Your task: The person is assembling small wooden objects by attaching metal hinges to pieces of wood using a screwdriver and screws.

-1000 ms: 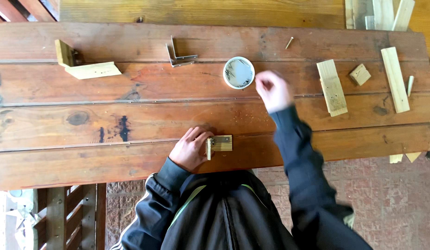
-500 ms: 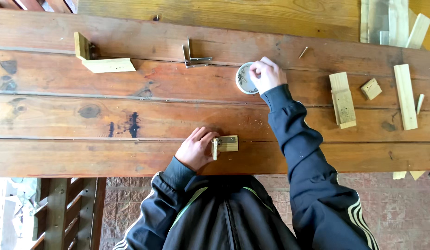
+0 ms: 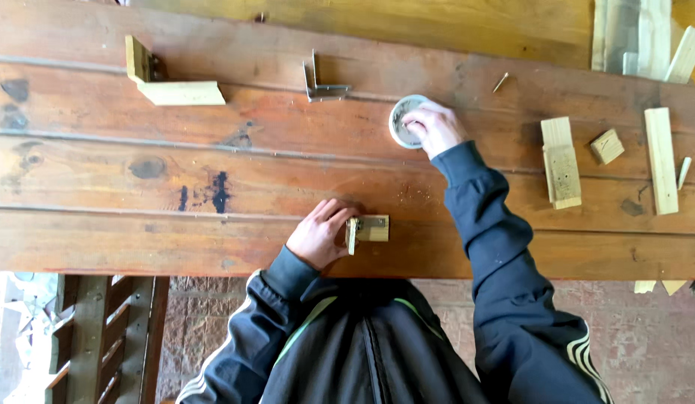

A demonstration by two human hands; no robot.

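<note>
My left hand [image 3: 318,234] rests near the front edge of the plank table [image 3: 100,187], its fingers pressing a small upright wood block against a flat block with a metal angle bracket [image 3: 368,228]. My right hand [image 3: 434,128] reaches into a small round white container [image 3: 402,120] further back, fingers pinched inside it; what they hold is hidden.
Two metal angle brackets [image 3: 322,82] lie behind the centre. An L-shaped wooden corner piece [image 3: 168,81] sits at the back left. A loose screw [image 3: 501,81] lies right of the container. Several wood offcuts [image 3: 561,161] and a long strip [image 3: 661,159] lie at the right.
My right hand moved from beside the round container to over it and now has its fingers inside. My left hand stayed on the small wood block.
</note>
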